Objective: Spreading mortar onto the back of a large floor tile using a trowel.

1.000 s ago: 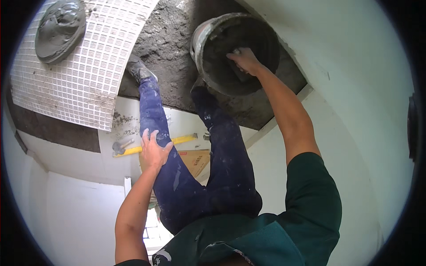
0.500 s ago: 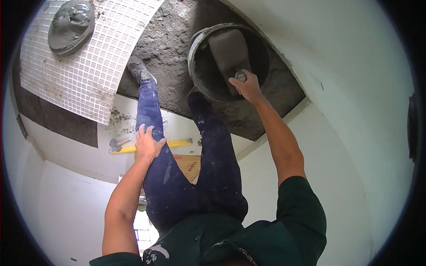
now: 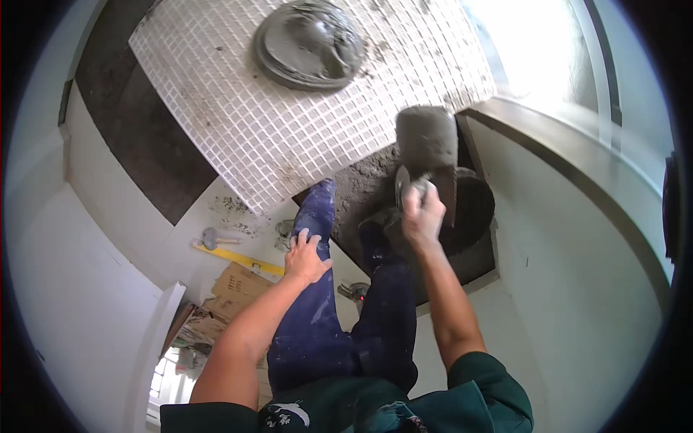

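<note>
My right hand (image 3: pixel 424 216) is wrapped round the handle of a trowel (image 3: pixel 427 138), whose broad blade is coated with wet grey mortar. The trowel is held above the near edge of a large tile (image 3: pixel 238 115), over the side of a dark mortar bucket (image 3: pixel 476 216). The tile lies with its white gridded back facing up. A thick round heap of mortar (image 3: pixel 310 47) sits on its far part. My left hand (image 3: pixel 307 258) rests on my left knee, fingers spread, holding nothing.
Rough grey mortar bedding (image 3: pixel 357 180) covers the floor between tile and bucket. A mallet (image 3: pixel 216 239) and a yellow level (image 3: pixel 242 259) lie at left near a cardboard box (image 3: pixel 238 292). A small tool (image 3: pixel 354 291) lies between my legs. A wall (image 3: pixel 563 238) rises at right.
My right hand has lifted the trowel out of the bucket and moved it toward the tile. The view has swung left, showing more of the tile. My left hand stays on my knee.
</note>
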`<action>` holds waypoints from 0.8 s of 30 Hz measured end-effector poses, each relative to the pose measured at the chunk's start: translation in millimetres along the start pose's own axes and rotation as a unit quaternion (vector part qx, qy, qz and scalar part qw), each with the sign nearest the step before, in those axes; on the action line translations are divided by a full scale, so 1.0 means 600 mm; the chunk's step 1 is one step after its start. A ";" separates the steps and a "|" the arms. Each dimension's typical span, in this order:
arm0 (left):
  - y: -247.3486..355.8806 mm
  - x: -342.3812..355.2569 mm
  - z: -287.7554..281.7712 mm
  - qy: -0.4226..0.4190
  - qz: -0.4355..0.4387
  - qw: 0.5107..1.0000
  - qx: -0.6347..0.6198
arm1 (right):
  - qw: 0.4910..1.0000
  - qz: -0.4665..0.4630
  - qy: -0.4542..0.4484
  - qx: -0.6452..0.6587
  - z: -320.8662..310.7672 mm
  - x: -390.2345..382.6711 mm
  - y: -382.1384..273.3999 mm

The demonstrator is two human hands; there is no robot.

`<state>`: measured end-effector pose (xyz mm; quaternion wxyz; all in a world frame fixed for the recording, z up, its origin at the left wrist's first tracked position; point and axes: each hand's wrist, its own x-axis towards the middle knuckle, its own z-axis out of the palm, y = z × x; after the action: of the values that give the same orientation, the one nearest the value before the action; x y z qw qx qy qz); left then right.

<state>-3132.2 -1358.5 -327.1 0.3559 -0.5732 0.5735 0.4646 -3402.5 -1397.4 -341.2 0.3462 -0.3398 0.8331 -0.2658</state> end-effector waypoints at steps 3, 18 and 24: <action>-0.017 0.003 -0.024 -0.010 -0.004 0.999 -0.042 | 0.997 -0.058 0.000 -0.050 0.153 0.073 -0.105; -0.024 0.017 0.013 0.046 0.027 0.998 -0.031 | 0.950 0.204 0.000 -0.237 -0.130 -0.121 0.104; 0.040 0.018 0.066 0.013 0.044 0.997 0.061 | 0.854 0.487 -0.171 0.072 -0.184 -0.009 0.460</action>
<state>-3161.8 -1326.7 -346.5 0.3620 -0.5308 0.6299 0.4365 -3588.5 -1197.4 -457.8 0.5916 0.0948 0.7984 -0.0601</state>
